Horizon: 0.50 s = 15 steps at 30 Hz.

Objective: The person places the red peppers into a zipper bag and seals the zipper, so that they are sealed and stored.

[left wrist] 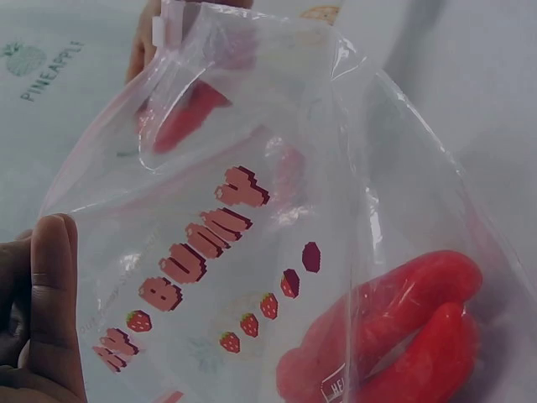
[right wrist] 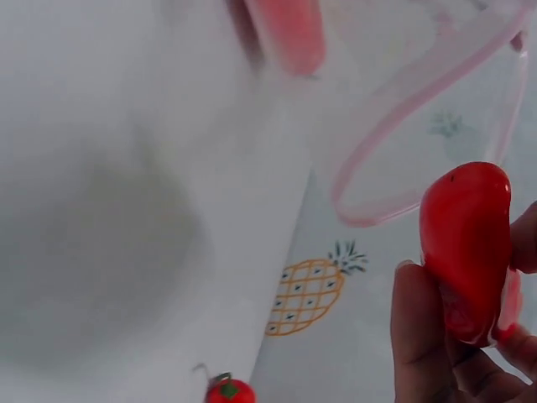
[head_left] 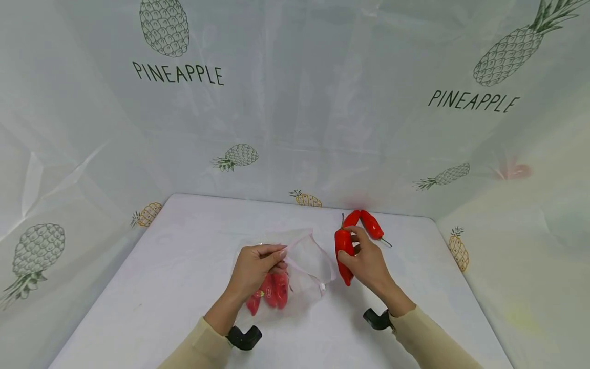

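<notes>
My left hand (head_left: 253,264) pinches the rim of a clear zip bag (head_left: 301,302), whose pink-edged mouth gapes toward the right. Several red chili peppers (head_left: 276,291) lie inside the bag, partly behind the left hand; the left wrist view shows these bagged peppers (left wrist: 403,315) beside the bag's printed strawberries and lettering (left wrist: 201,252). In my right hand (head_left: 371,261) is another red chili pepper (head_left: 343,251), gripped between thumb and fingers with its stem up. This held pepper (right wrist: 466,239) is just right of the bag's mouth, outside it.
Two loose red peppers lie near the table's back edge: one pepper (head_left: 371,224) with its stem to the right, the other pepper (head_left: 352,219) partly hidden behind the right hand. A pineapple-printed sheet (head_left: 322,113) hangs around the white table (head_left: 184,256).
</notes>
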### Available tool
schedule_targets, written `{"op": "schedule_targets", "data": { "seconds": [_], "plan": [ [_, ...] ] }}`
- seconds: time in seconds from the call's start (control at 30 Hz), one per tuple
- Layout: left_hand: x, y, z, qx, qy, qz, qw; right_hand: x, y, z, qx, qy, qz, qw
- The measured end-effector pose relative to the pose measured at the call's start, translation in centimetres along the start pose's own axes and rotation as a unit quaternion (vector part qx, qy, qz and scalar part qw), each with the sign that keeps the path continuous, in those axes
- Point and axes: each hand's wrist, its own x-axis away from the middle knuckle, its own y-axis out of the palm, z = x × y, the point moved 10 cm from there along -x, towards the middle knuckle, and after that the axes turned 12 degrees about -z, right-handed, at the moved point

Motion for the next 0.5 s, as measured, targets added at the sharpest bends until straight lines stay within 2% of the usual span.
{"op": "schedule_targets", "data": {
  "seconds": [0.27,0.5],
  "plan": [
    [-0.1,0.0,0.2,0.006,0.004,0.000,1.0000,0.7,0.2,-2.4,0.003,-0.003,-0.055,0.998],
    [-0.1,-0.2,0.3,0.003,0.006,0.001,1.0000,1.3,0.8,-3.9,-0.018,-0.010,-0.103,0.995]
  ]
}}
